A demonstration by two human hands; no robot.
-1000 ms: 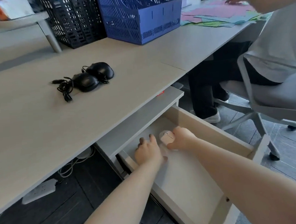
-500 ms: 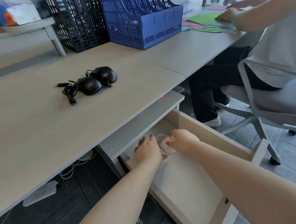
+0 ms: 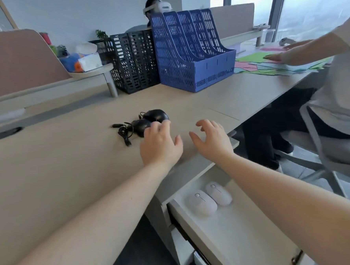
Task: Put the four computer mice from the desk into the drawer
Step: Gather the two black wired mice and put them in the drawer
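Two white mice lie side by side in the open drawer (image 3: 233,229): one (image 3: 202,202) on the left, the other (image 3: 218,193) just right of it. Two black wired mice sit together on the desk (image 3: 49,170), the nearer one (image 3: 140,126) and the farther one (image 3: 156,115), with their cables bunched to the left. My left hand (image 3: 160,146) hovers over the desk, fingers spread, fingertips at the nearer black mouse. My right hand (image 3: 211,139) floats beside it with fingers apart, holding nothing.
A blue file rack (image 3: 193,51) and a black file rack (image 3: 134,61) stand at the back of the desk. Another person sits on a chair (image 3: 334,143) at the right, hands on coloured paper sheets (image 3: 268,63). A raised shelf (image 3: 44,87) runs along the back left.
Both hands left the drawer and rose over the desk toward the black mice. The two white mice stay in the drawer. My view tilted up.
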